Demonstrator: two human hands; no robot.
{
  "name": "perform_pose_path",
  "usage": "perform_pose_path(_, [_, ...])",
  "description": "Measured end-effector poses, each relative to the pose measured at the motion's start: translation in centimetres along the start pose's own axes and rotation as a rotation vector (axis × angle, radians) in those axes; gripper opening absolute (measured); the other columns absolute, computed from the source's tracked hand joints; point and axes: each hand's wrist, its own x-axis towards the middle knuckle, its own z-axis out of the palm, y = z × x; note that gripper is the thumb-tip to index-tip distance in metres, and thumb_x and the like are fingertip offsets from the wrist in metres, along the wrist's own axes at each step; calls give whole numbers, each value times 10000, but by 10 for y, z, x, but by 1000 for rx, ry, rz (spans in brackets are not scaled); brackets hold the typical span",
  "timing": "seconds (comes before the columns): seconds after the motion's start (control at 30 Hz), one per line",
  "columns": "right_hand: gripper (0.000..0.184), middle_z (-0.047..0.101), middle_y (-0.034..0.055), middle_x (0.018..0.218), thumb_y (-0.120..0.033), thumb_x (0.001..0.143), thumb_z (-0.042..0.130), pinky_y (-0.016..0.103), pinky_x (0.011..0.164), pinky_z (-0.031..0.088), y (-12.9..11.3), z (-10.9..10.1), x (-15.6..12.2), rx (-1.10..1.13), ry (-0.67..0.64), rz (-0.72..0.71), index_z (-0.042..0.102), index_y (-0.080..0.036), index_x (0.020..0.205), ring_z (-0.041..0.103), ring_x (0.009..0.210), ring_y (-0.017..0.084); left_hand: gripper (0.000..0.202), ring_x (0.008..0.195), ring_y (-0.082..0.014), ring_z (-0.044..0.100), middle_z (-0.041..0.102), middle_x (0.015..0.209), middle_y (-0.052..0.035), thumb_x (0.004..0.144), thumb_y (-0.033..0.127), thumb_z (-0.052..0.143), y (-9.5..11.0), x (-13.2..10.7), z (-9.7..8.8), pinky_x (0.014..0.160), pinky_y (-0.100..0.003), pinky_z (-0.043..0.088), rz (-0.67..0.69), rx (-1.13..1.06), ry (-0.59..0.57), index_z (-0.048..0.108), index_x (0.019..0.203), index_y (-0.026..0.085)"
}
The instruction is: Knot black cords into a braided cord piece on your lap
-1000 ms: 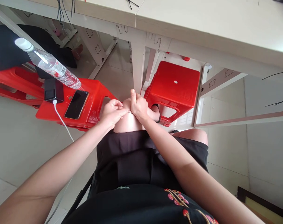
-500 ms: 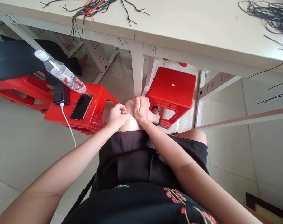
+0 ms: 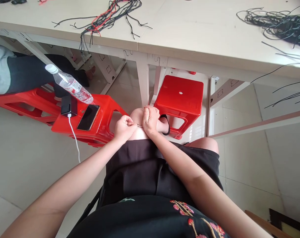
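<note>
A thin black cord (image 3: 140, 126) runs in a short dark line across my bare knee, between my two hands. My left hand (image 3: 125, 128) is closed, thumb and forefinger pinching the cord's left end beside the knee. On the knee's other side my right hand (image 3: 150, 119) is curled, with its thumb on top and its fingers folded. The cord passes in under that hand, and its far end is hidden there. Below both hands lies my black skirt (image 3: 140, 165).
Red stools (image 3: 181, 94) stand ahead and at the left. The left one bears a phone (image 3: 88, 117), a black charger (image 3: 69, 105) with a white cable, and a water bottle (image 3: 69, 84). Black and red cords (image 3: 110, 15) and a black cord bundle (image 3: 281, 26) lie on the table (image 3: 189, 36). A person sits at left.
The view has tilted up a little, so more of the tabletop shows. Both hands keep their place at the knee; slightly more cord shows between them.
</note>
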Motion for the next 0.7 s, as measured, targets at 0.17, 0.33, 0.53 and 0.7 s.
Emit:
perform_pose_path(0.17, [245,571,129,1053,-298,888,438,456,932,401,-11,-25,-42,-61,-121,-184,585,-176,1040,504,1034,246,210,550,-102,494,519,577,59,526,168,617,3,-2,-1,560,-228,383,-56,-38,-9,471,674,199])
perform_pose_path(0.33, [177,621,75,837,-303,897,465,324,723,519,-14,-61,-91,-27,-563,-244,612,-210,861,591,777,197,199,531,-80,450,492,572,70,538,155,603,9,-23,-5,538,-212,349,-107,-55,-31,455,665,196])
perform_pose_path(0.53, [224,664,69,887,-343,817,608,311,708,543,-9,-83,-102,39,-747,-103,607,-175,966,636,777,188,224,478,-68,416,488,551,78,547,155,611,6,-39,-6,489,-205,320,-160,-137,-54,436,678,200])
perform_pose_path(0.7, [986,180,280,1503,-625,759,560,609,1101,182,-10,-58,-95,-143,-594,-246,177,-25,1441,94,1425,368,230,545,-86,505,523,568,66,537,146,632,6,-34,-6,563,-215,384,-148,-130,-36,459,680,194])
